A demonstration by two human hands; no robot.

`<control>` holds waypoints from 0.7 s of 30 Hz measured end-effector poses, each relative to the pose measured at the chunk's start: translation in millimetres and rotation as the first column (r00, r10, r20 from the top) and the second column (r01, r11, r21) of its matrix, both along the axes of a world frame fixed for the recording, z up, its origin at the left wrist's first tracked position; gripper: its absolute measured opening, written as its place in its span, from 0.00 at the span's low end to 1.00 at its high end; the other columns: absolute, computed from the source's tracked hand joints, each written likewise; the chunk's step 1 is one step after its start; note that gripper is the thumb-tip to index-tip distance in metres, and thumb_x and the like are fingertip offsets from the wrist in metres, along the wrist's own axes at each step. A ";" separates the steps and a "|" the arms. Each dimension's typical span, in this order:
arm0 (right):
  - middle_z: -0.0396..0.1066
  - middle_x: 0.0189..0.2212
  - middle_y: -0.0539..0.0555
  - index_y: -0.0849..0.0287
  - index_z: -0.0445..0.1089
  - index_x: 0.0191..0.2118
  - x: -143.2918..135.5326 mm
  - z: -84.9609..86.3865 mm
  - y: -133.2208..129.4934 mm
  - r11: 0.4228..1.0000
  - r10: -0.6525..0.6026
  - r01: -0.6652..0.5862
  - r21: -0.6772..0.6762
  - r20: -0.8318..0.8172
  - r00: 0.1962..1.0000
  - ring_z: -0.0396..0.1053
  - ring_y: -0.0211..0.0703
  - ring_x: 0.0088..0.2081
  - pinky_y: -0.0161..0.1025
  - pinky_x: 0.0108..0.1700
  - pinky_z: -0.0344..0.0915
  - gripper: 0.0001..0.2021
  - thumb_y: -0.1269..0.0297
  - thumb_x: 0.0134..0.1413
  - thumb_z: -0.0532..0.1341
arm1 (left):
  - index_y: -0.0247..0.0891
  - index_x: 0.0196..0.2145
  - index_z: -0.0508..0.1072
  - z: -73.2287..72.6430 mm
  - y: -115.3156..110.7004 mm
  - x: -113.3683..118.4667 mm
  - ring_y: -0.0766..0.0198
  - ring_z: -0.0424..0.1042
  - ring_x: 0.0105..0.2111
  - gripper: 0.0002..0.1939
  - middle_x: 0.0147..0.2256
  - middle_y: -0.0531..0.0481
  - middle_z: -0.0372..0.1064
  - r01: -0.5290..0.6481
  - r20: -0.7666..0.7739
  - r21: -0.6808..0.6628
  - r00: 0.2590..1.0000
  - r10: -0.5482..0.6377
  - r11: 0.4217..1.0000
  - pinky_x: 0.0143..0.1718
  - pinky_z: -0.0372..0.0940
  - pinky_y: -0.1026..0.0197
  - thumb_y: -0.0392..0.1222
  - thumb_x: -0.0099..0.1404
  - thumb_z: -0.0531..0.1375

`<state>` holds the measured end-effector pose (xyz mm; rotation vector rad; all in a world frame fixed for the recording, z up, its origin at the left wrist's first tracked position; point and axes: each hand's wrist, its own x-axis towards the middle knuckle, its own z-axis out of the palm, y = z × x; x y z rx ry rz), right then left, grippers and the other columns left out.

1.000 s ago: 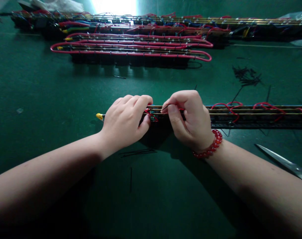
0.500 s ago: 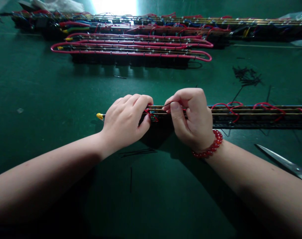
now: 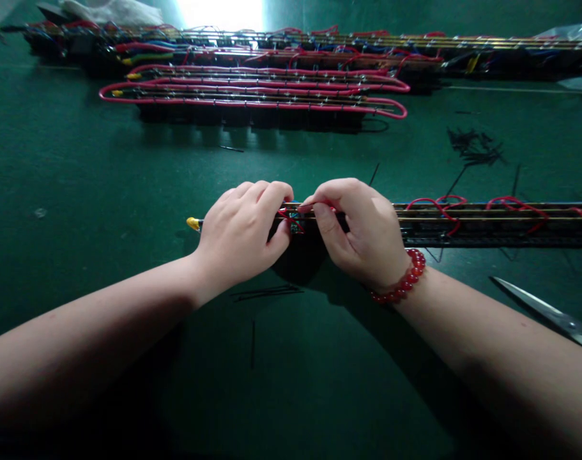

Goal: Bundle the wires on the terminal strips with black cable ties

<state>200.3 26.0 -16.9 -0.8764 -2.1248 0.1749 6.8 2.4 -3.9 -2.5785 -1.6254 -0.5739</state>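
A long black bar assembly (image 3: 477, 233) with brass-coloured rods and looping red wires lies across the table. My left hand (image 3: 245, 227) is wrapped round its left part, beside a yellow tip (image 3: 193, 223) that sticks out at the end. Just right of it, my right hand (image 3: 362, 230) is closed in a pinch over the rods, with a red bead bracelet at the wrist. A thin dark strip shows faintly at its fingertips. Red wires and a small green part (image 3: 295, 223) are visible between the hands.
Similar assemblies with pink-red cables (image 3: 252, 102) lie along the back of the green table (image 3: 103, 160). A heap of black strips (image 3: 475, 147) is at the right. Scissors (image 3: 544, 310) rest at the right front. Loose black strips (image 3: 266, 292) lie below my hands.
My right hand has moved slightly left and down, closer to my left hand, with its fingertips now at the rods. My left hand has stayed nearly still.
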 end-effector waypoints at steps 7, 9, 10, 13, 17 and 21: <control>0.75 0.34 0.54 0.56 0.66 0.40 1.5 1.1 -0.3 1.000 0.014 -0.014 -0.022 -0.001 1.000 0.74 0.45 0.37 0.44 0.40 0.70 0.04 0.68 0.64 0.55 | 0.40 0.46 0.70 2.6 0.9 1.0 0.54 0.73 0.40 0.11 0.38 0.48 0.75 -0.029 -0.002 -0.049 1.000 0.029 0.998 0.40 0.63 0.56 0.42 0.67 0.54; 0.75 0.33 0.53 0.55 0.66 0.39 1.5 1.2 -1.3 0.999 0.028 -0.028 -0.037 -0.022 0.999 0.74 0.45 0.37 0.45 0.41 0.71 0.03 0.70 0.62 0.56 | 0.40 0.46 0.70 3.5 1.4 0.8 0.54 0.74 0.39 0.11 0.37 0.48 0.75 -0.030 0.010 -0.069 0.999 0.031 0.997 0.39 0.63 0.56 0.43 0.67 0.55; 0.75 0.33 0.53 0.55 0.66 0.39 1.5 1.3 -1.8 0.998 0.030 -0.032 -0.045 -0.037 0.999 0.74 0.45 0.37 0.44 0.40 0.71 0.03 0.70 0.62 0.56 | 0.40 0.46 0.70 3.7 1.5 0.7 0.55 0.74 0.39 0.11 0.37 0.48 0.75 -0.029 0.014 -0.076 0.999 0.030 0.997 0.38 0.63 0.56 0.43 0.67 0.55; 0.75 0.34 0.52 0.55 0.65 0.38 1.3 1.8 -3.3 0.997 0.021 -0.027 -0.067 -0.088 0.996 0.75 0.44 0.36 0.43 0.39 0.71 0.04 0.71 0.60 0.56 | 0.41 0.45 0.70 2.8 1.8 0.2 0.55 0.74 0.39 0.11 0.37 0.48 0.75 -0.021 0.010 -0.069 1.000 0.022 0.997 0.38 0.63 0.57 0.43 0.67 0.55; 0.75 0.32 0.52 0.56 0.66 0.36 1.6 2.5 -2.5 0.998 0.029 -0.032 -0.045 -0.062 0.998 0.74 0.44 0.34 0.43 0.38 0.70 0.04 0.72 0.58 0.57 | 0.41 0.45 0.70 0.3 1.9 -0.6 0.55 0.74 0.39 0.10 0.38 0.48 0.75 -0.006 -0.010 -0.036 1.000 0.006 0.999 0.39 0.63 0.56 0.43 0.68 0.54; 0.74 0.30 0.52 0.55 0.67 0.34 1.5 3.2 0.1 0.998 0.051 -0.052 -0.019 -0.027 0.998 0.72 0.44 0.34 0.43 0.38 0.70 0.05 0.72 0.55 0.57 | 0.41 0.46 0.70 -0.1 2.0 -0.8 0.54 0.74 0.39 0.11 0.38 0.48 0.76 0.004 -0.010 -0.039 1.000 -0.004 0.999 0.39 0.63 0.55 0.43 0.68 0.54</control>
